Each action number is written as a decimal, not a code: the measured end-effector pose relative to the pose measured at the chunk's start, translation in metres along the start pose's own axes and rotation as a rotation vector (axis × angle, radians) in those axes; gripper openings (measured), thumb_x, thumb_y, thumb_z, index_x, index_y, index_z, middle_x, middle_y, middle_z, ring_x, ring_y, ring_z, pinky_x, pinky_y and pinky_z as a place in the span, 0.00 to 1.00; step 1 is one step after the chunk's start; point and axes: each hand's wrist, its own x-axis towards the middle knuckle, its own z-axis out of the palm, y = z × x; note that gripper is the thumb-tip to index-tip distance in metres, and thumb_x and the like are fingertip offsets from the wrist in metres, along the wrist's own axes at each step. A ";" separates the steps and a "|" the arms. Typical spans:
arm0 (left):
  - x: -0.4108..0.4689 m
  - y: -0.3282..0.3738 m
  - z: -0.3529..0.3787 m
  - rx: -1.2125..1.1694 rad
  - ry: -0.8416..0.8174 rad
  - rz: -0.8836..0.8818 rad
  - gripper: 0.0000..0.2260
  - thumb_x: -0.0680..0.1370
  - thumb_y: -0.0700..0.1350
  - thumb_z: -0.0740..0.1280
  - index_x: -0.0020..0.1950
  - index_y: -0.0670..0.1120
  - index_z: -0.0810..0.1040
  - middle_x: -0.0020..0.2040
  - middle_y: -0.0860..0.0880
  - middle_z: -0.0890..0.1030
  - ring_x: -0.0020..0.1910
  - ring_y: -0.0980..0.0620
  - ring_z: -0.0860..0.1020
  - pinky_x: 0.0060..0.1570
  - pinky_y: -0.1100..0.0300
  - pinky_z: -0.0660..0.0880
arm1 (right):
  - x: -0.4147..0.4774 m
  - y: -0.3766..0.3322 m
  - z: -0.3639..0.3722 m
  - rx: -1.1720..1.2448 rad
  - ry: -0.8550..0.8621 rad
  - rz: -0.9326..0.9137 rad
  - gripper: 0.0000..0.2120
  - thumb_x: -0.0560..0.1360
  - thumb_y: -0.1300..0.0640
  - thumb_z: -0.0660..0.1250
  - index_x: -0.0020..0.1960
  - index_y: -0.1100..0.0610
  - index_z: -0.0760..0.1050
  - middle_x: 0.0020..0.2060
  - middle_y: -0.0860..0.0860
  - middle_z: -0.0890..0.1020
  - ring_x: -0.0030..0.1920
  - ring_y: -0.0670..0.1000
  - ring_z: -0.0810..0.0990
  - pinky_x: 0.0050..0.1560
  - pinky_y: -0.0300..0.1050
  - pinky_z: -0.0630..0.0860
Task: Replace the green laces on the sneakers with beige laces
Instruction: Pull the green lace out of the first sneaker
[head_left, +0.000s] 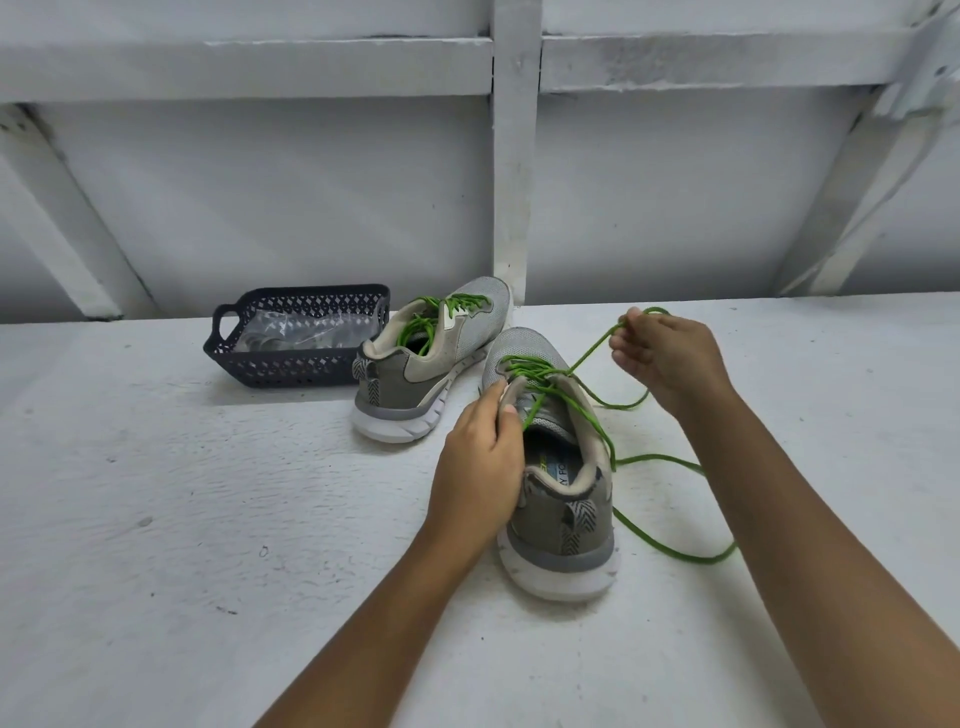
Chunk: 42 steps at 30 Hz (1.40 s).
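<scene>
Head: right hand (670, 364) pinches green lace (592, 352); left hand (478, 457) grips sneaker (550, 530) — insole (558, 472) reads "Y FO".

Two grey sneakers: far sneaker (441, 353) by the worktop's (156, 519) back edge, near sneaker (563, 525) in front of me. Two green laces: far lace (457, 301), near lace (530, 371). One dark basket (291, 370). My two hands: left hand (478, 457), right hand (670, 358).

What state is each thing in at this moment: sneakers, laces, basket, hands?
near sneaker: upright, heel toward the camera, held by the left hand.
near green lace: untied, partly threaded, loose ends trailing on the white surface.
far sneaker: upright, untouched.
far green lace: threaded through its eyelets.
basket: upright, holding a clear plastic packet.
left hand: grips the near sneaker's collar.
right hand: pinches the near green lace, raised.
</scene>
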 end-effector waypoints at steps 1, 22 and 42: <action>0.000 0.000 0.000 0.004 0.001 0.001 0.17 0.82 0.45 0.54 0.69 0.50 0.72 0.67 0.54 0.74 0.68 0.57 0.69 0.68 0.60 0.64 | -0.002 0.001 0.001 -0.012 -0.011 0.016 0.10 0.79 0.58 0.63 0.41 0.61 0.75 0.33 0.53 0.77 0.32 0.47 0.78 0.34 0.36 0.77; 0.002 -0.003 0.002 0.006 0.001 0.013 0.18 0.81 0.48 0.53 0.69 0.48 0.72 0.66 0.53 0.75 0.66 0.58 0.70 0.65 0.64 0.65 | -0.013 0.012 0.012 -0.325 -0.201 0.103 0.09 0.78 0.56 0.65 0.43 0.61 0.76 0.33 0.55 0.76 0.31 0.48 0.74 0.31 0.36 0.74; 0.001 -0.004 0.002 0.004 0.011 0.008 0.18 0.82 0.46 0.54 0.70 0.47 0.72 0.67 0.52 0.75 0.67 0.56 0.70 0.67 0.60 0.65 | -0.019 0.024 0.016 -0.351 -0.227 0.034 0.07 0.75 0.64 0.67 0.46 0.69 0.75 0.35 0.55 0.78 0.35 0.49 0.77 0.33 0.36 0.77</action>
